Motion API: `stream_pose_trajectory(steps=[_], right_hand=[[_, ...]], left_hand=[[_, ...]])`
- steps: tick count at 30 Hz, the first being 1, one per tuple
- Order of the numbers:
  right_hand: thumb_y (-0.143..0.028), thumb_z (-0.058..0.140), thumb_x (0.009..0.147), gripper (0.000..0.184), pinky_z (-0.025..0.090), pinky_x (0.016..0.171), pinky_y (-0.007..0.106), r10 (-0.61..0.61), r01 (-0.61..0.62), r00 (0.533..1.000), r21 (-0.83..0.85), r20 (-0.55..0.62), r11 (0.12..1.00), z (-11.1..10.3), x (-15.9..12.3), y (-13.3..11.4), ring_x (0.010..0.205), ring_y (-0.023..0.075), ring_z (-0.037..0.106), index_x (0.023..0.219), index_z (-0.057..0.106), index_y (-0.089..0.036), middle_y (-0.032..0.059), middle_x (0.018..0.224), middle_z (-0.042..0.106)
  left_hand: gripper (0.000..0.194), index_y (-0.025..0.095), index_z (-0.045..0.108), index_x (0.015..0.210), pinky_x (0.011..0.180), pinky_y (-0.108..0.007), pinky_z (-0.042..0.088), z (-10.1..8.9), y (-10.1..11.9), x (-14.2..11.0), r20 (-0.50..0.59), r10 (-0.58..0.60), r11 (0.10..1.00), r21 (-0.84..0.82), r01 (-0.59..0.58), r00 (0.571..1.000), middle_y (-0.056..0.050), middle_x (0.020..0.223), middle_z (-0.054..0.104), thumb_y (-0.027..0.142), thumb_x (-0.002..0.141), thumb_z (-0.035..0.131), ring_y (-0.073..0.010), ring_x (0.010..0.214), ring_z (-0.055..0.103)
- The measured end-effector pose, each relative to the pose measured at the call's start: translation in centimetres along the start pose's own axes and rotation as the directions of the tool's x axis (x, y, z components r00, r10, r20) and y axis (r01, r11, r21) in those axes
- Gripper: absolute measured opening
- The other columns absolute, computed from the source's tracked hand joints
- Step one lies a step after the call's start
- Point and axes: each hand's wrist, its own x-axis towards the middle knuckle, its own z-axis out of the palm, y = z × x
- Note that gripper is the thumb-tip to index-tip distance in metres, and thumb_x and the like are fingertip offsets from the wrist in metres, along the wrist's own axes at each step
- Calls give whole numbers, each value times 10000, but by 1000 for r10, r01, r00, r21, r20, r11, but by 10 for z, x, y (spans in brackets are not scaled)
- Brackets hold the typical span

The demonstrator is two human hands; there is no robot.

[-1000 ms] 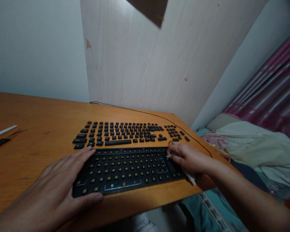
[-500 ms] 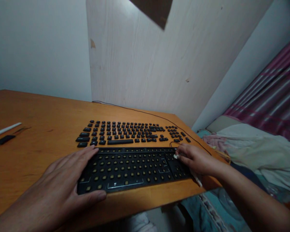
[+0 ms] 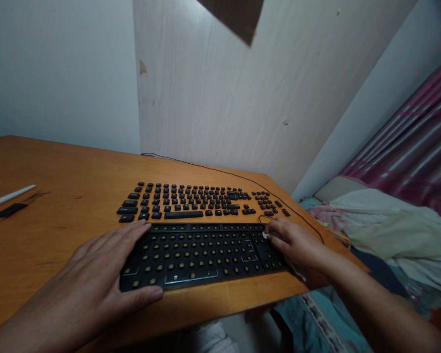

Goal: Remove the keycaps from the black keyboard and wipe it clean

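A black keyboard base (image 3: 198, 255) with its keycaps off lies along the front of the desk, rows of small pale posts showing. My left hand (image 3: 95, 269) grips its left end, thumb along the near edge and fingers at the far edge. At the other end, my right hand (image 3: 292, 242) is closed around a crumpled white tissue (image 3: 265, 235) and presses on the number pad area. Most of the tissue is hidden under the palm. Behind the base, the loose black keycaps (image 3: 183, 214) are laid out in keyboard order, among them the long space bar.
A thin black cable (image 3: 220, 170) runs across the back of the wooden desk (image 3: 69, 166) and down its right side. On the left lie a white stick-like object (image 3: 11, 197) and a small black piece (image 3: 10, 211). Bedding (image 3: 385, 215) lies beyond the desk's right edge.
My right hand has moved right with the tissue over the number pad, then slightly back left. My left hand keeps its hold on the base. The view has shifted slightly.
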Motion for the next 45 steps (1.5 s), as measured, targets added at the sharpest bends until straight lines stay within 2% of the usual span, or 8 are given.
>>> stream_pose_trajectory(steps=[9,15,19,26,28,33,38,45], right_hand=[[-204,527,863,105,433,736,284,-2,3,998,-14,70,1000,-11,-15,-2,797,185,571,916,617,-212,50,905,623],[-271,498,917,122,440,765,298,-48,49,999,60,-17,997,-10,-14,-14,837,187,577,946,603,-218,50,926,617],[-232,510,901,97,440,757,286,-93,89,995,86,44,992,-5,-14,-27,827,175,576,924,604,-223,38,926,614],[-213,535,871,83,438,765,299,-31,27,998,67,55,997,-3,-27,-11,822,183,583,917,604,-215,41,920,620],[-216,532,874,79,437,767,303,-25,21,998,72,51,997,-5,-28,-8,825,185,585,913,601,-215,41,918,624],[-243,493,912,108,436,756,299,-35,37,999,116,-20,993,-5,-21,-24,836,186,581,920,597,-215,43,911,625],[-235,516,891,109,423,746,284,-58,59,997,22,-43,998,-3,0,-44,839,186,566,954,602,-207,53,931,603],[-201,522,856,137,382,699,284,-32,36,999,-181,28,983,-3,17,-61,806,194,567,954,617,-209,61,912,597]], left_hand=[[939,236,267,1484,1060,-503,365,-1,2,2,-16,-5,1000,1,5,1000,-105,1504,401,725,733,549,-342,1337,411],[953,236,290,1479,1063,-502,370,-1,1,2,-41,4,1000,0,-4,999,-102,1491,425,733,713,562,-345,1330,426],[945,228,302,1474,1052,-522,383,-3,2,2,-43,10,1000,-17,-11,999,-115,1480,438,721,714,571,-356,1313,445],[955,262,368,1455,1025,-541,430,-9,7,4,-69,3,998,-70,-7,998,-110,1437,498,722,657,619,-398,1274,488],[919,280,372,1452,1033,-539,433,-12,10,5,-70,-8,997,-76,3,998,-97,1433,504,712,677,607,-394,1276,490],[904,270,378,1446,1043,-555,423,-17,15,5,-58,-11,997,-70,7,998,-113,1444,488,716,689,591,-398,1291,472],[914,225,389,1447,1048,-547,415,-15,14,5,-43,-21,996,-83,17,999,-132,1436,494,699,694,599,-401,1293,467],[956,194,378,1450,1059,-538,386,-14,14,4,-13,-23,997,-72,22,1000,-142,1455,469,726,685,592,-397,1307,446]])
